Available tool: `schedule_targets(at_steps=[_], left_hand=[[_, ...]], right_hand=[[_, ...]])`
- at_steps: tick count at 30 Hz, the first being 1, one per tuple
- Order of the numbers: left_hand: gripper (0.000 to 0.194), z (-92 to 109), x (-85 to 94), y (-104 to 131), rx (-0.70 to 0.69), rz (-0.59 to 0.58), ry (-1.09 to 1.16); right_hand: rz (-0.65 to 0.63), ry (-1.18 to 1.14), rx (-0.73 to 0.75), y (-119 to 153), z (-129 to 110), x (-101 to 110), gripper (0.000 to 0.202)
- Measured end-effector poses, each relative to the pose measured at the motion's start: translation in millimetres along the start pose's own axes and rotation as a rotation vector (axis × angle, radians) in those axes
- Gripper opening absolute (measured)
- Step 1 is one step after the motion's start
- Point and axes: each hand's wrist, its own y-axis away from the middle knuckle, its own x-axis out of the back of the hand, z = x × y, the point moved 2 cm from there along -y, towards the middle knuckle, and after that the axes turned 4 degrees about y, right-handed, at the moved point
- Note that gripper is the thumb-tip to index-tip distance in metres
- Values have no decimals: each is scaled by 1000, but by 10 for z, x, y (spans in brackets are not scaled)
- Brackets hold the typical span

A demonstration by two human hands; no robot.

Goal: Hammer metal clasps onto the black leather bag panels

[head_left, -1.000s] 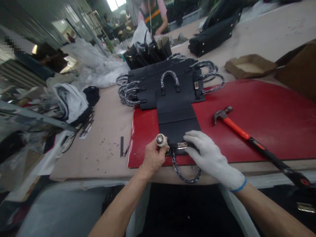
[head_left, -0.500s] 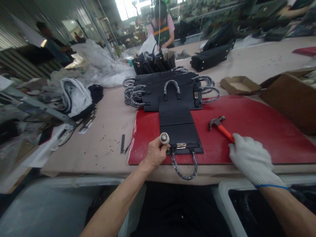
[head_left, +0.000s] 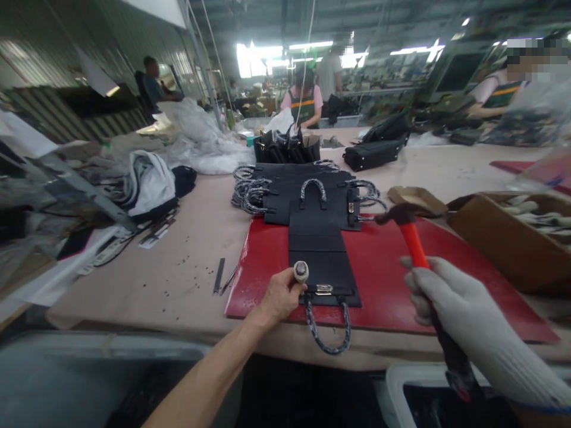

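My bare left hand [head_left: 277, 297] is closed around an upright tool, perhaps a punch [head_left: 301, 271], with a pale wrapped shaft and a metal top; its lower end is hidden. It stands on the left edge of a black leather bag panel [head_left: 322, 267], beside a metal clasp [head_left: 324, 290]. A plastic-wrapped handle [head_left: 328, 348] hangs from that panel over the table's front edge. In its white knitted glove, my right hand [head_left: 450, 303] grips a claw hammer [head_left: 418, 246] with an orange-and-black handle, raised above the red board [head_left: 383, 291].
Several black panels with wrapped handles [head_left: 254, 196] are stacked behind. Black bags [head_left: 375, 145] stand farther back. A cardboard box [head_left: 499, 244] sits at the right. On the left lie a dark metal strip [head_left: 219, 275] and small dark bits. A person [head_left: 306, 104] works across the table.
My right hand has lifted the hammer from low over the red board, its head now higher and nearer me. My left hand keeps the tool at the panel's edge. The camera view has tilted up.
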Motion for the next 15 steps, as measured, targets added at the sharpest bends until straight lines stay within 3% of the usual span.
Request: schedule_targets(at_steps=[3,7,9,11,15], left_hand=[[7,-40,-8,2,21,1,36],[8,-85,-24,9,11,-5,6],[9,-85,-26,13,6,-5,4],[9,-79,-23,19,7,0,11],[10,-81,-14,30,8,4,26]], right_hand=[[-42,94,224,216,-412,-184,35],[-128,519,487,326,-537,-421,26],[-162,614,551,337,-604,-445,25],[-128,536,585,357,-733,-410,25],[90,278,612,377,-830,-367,25]])
